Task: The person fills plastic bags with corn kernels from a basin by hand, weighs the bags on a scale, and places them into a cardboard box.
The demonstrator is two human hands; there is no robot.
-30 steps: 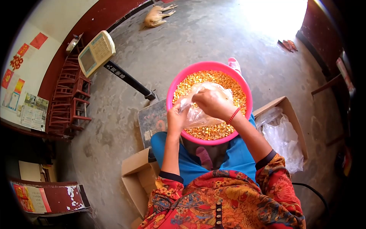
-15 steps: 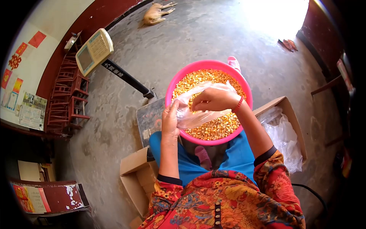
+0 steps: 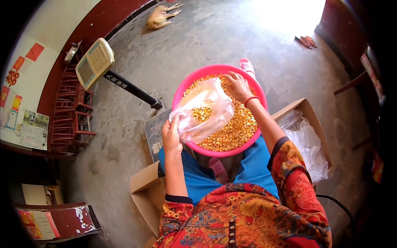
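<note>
A pink basin (image 3: pixel 180 89) in front of my knees is filled with yellow corn kernels (image 3: pixel 244 126). My left hand (image 3: pixel 172 134) pinches the edge of a clear plastic bag (image 3: pixel 209 91) at the basin's left side. The bag lies over the corn with its mouth spread, and kernels show through the opening; whether they are inside the bag or beneath it I cannot tell. At the far right of the basin, my right hand (image 3: pixel 239 87) rests on the kernels, fingers apart and partly bent. A red bracelet circles that wrist.
A scale with a display (image 3: pixel 95 63) on a black post stands left of the basin, its platform (image 3: pixel 155 132) beside it. An open cardboard box (image 3: pixel 324 142) on the right holds plastic bags (image 3: pixel 304 142); another box (image 3: pixel 144 186) sits at left. A dog (image 3: pixel 162 17) lies farther off.
My right hand has moved from over the bag's mouth to the corn at the far right, its fingers opening. The bag's mouth now spreads wider, still held by my left hand.
</note>
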